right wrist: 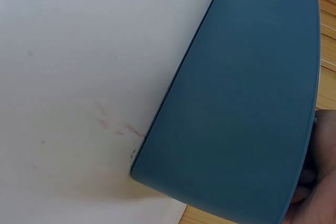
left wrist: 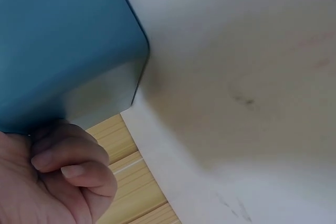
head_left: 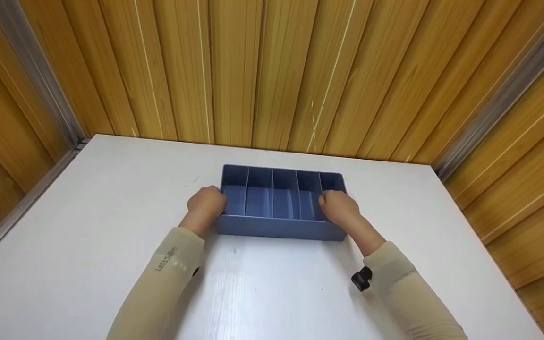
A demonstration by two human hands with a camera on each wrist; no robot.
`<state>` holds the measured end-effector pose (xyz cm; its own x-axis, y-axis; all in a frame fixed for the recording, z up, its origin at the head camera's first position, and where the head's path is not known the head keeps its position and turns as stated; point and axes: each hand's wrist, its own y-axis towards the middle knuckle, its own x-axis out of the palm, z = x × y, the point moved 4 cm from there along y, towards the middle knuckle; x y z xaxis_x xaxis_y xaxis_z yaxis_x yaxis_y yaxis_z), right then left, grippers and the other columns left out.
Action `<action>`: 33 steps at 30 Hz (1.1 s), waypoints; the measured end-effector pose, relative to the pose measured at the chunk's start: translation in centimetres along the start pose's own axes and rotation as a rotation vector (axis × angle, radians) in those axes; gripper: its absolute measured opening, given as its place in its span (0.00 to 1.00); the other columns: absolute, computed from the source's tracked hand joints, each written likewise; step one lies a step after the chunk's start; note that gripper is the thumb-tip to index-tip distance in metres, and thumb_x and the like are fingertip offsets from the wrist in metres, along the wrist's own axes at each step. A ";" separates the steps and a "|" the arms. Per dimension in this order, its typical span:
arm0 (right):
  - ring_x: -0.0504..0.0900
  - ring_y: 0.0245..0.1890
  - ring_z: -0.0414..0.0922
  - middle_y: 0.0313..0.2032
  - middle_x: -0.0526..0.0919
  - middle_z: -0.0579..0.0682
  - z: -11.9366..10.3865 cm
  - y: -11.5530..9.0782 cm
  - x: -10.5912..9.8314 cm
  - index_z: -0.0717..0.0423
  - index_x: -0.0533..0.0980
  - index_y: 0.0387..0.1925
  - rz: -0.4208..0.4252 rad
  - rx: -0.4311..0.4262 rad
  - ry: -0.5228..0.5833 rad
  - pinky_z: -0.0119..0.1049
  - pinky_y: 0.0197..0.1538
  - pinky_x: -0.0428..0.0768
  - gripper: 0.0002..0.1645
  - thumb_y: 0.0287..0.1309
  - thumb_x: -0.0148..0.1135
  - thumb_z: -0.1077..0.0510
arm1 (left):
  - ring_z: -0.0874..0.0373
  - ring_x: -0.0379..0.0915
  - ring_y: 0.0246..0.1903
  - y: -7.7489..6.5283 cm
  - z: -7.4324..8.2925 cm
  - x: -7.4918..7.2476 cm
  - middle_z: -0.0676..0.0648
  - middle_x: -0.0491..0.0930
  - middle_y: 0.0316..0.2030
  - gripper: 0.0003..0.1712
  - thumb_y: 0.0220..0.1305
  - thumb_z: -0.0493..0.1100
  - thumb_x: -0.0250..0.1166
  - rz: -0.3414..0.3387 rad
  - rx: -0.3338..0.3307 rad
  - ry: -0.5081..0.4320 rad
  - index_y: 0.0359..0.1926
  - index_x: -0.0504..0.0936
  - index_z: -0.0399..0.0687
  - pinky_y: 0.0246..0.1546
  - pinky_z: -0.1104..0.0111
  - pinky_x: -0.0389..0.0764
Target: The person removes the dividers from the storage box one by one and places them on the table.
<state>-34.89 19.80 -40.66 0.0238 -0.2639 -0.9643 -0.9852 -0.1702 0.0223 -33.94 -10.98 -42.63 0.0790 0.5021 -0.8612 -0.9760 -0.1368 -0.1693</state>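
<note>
A blue divided box [head_left: 281, 227] stands on the white table, its long side facing me. Thin upright dividers split it into several side-by-side compartments, with nothing lying in them. My left hand [head_left: 207, 200] grips the box's left end at the rim. In the left wrist view, the curled fingers [left wrist: 79, 156] sit against the box's end wall. At the opposite end, my right hand [head_left: 340, 206] holds the right rim, fingers bent over into the end compartment. The right wrist view shows the box's smooth outer wall [right wrist: 241, 93], with part of that hand at the far right edge.
The white table [head_left: 111, 198] spreads around the box on all sides. Yellow wood-look panels [head_left: 234, 71] rise behind its back edge and along the right. Grey metal posts [head_left: 36, 71] stand at the corners. A black clip [head_left: 361, 278] hangs by the right sleeve.
</note>
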 end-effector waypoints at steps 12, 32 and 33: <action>0.77 0.30 0.51 0.30 0.84 0.60 0.0 0.1 -0.7 0.65 0.81 0.35 -0.027 0.021 -0.005 0.51 0.41 0.79 0.21 0.75 0.45 0.57 | 0.46 0.80 0.44 0.1 0.0 0.2 0.33 0.85 0.51 0.23 0.70 0.41 0.49 -0.001 0.010 0.009 0.54 0.81 0.30 0.49 0.52 0.83; 0.76 0.29 0.49 0.24 0.75 0.52 -0.6 0.2 -2.2 0.63 0.79 0.33 -0.052 0.013 0.003 0.49 0.41 0.78 0.20 0.76 0.45 0.57 | 0.51 0.75 0.33 0.2 -0.1 0.1 0.40 0.85 0.36 0.17 0.62 0.39 0.53 0.001 0.027 -0.016 0.42 0.85 0.35 0.32 0.63 0.73; 0.76 0.29 0.49 0.25 0.76 0.52 -0.6 0.2 -2.2 0.63 0.79 0.33 -0.051 0.010 0.002 0.49 0.41 0.78 0.20 0.76 0.45 0.57 | 0.52 0.74 0.33 0.3 -0.1 0.1 0.42 0.83 0.35 0.16 0.63 0.39 0.53 0.001 0.028 -0.020 0.42 0.84 0.36 0.31 0.64 0.72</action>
<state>-35.06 19.82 -38.35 0.0745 -0.2571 -0.9635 -0.9844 -0.1737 -0.0298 -34.16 -11.04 -42.82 0.0739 0.5188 -0.8517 -0.9814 -0.1139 -0.1545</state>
